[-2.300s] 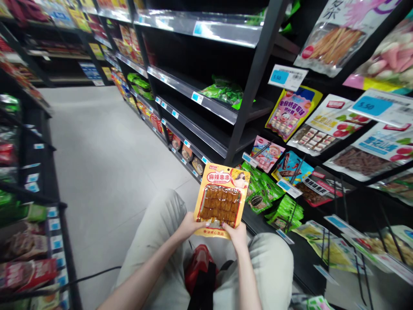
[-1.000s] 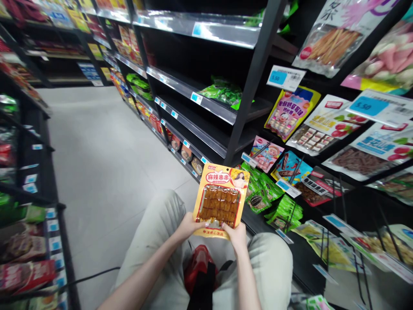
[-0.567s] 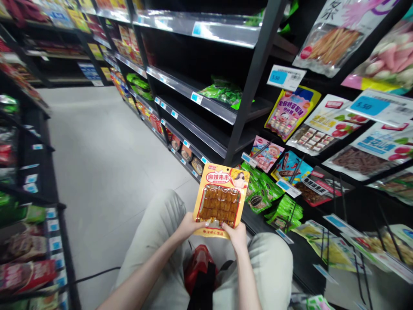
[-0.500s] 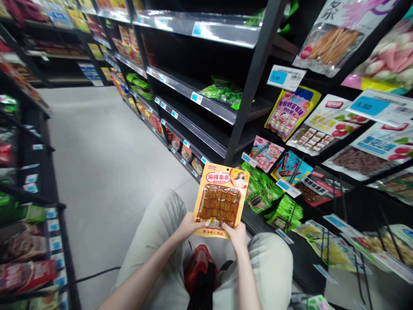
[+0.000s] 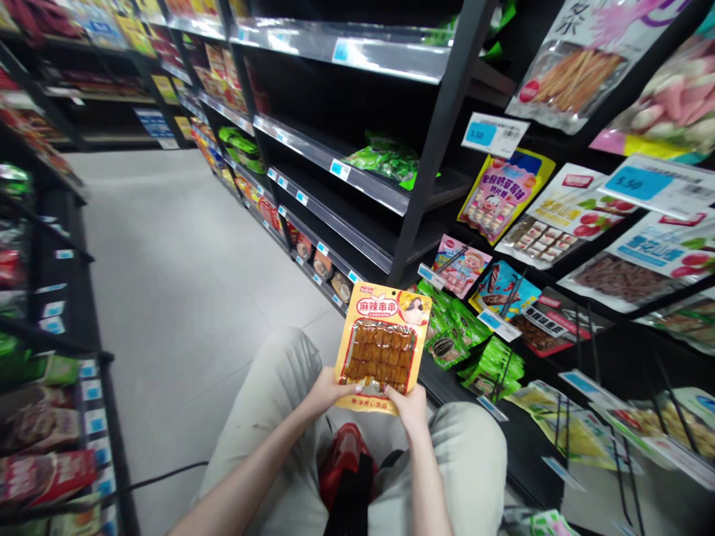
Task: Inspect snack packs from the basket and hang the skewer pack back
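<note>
A yellow snack packet with red lettering and a clear window showing brown skewered pieces is held upright in front of my knees. My left hand grips its lower left corner, thumb across the front. On the lower right, my right hand holds it the same way. The other fingers of both hands are hidden behind the packet. Just beyond its right edge lie green snack bags on the low part of the rack.
Hanging snack bags on hooks with price tags fill the right side. A dark shelf unit holding some green bags runs ahead. Grey floor stretches along the aisle, with another stocked shelf at left.
</note>
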A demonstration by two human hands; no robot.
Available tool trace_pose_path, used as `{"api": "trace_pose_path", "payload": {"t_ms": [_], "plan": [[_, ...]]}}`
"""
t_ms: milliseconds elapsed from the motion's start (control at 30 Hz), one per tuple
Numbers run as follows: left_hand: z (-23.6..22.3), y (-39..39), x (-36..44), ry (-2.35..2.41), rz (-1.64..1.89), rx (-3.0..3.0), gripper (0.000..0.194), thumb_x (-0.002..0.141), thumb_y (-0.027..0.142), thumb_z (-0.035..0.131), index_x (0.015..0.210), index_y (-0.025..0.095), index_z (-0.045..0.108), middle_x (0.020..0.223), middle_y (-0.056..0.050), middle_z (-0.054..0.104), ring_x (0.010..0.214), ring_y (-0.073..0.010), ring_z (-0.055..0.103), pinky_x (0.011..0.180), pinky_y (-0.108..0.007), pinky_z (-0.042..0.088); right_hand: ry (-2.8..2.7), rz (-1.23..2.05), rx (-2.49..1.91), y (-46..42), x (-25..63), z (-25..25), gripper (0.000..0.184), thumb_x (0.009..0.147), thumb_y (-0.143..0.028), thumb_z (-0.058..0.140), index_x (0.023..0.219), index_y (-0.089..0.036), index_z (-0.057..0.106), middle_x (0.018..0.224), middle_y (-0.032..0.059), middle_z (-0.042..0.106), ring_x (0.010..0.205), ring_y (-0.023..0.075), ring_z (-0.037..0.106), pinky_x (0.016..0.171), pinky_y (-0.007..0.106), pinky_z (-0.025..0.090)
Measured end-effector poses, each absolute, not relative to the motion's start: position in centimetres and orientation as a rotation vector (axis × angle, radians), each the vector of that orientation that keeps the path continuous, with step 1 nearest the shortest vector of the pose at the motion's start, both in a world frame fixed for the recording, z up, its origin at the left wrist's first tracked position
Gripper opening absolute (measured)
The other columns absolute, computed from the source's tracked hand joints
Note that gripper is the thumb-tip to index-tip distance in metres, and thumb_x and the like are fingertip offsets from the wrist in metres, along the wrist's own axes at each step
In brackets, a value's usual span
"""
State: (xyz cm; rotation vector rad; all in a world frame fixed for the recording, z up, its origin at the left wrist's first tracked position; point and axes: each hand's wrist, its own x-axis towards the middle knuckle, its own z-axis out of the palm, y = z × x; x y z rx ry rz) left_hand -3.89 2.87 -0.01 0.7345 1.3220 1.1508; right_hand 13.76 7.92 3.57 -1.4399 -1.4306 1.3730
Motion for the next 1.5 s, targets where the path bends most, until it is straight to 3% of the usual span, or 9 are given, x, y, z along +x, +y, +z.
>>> {"api": "trace_pose_path", "payload": {"t_ms": [567,1500], "plan": [[-0.1,2.9,-3.9,1.318,1.149,0.746,0.042,0.047,0.030,0.076,0.079,0.006,0.066,0.069,-0.007,0.066,0.060,-0.0181,0.059,0.055,-0.026,0.049,-1.462,1.359,-1.411,8.0,13.9,3.0,0.019,0.053,-0.027,0.064,0.062,-0.010,0.064,0.063,0.0080,0.066,0.057,0.0193,0.059,0.052,0.026,0.047],[0.0,2.9,-3.9,1.294,1.167,0.701,0.041,0.045,0.024,0.077,0.080,0.006,0.066,0.068,-0.006,0.066,0.059,-0.0162,0.058,0.055,-0.025,0.049,-1.439,1.392,-1.438,8.0,13.9,2.6,0.021,0.053,-0.027,0.064,0.065,-0.009,0.063,0.066,0.0087,0.066,0.060,0.0204,0.060,0.054,0.026,0.047]]}}
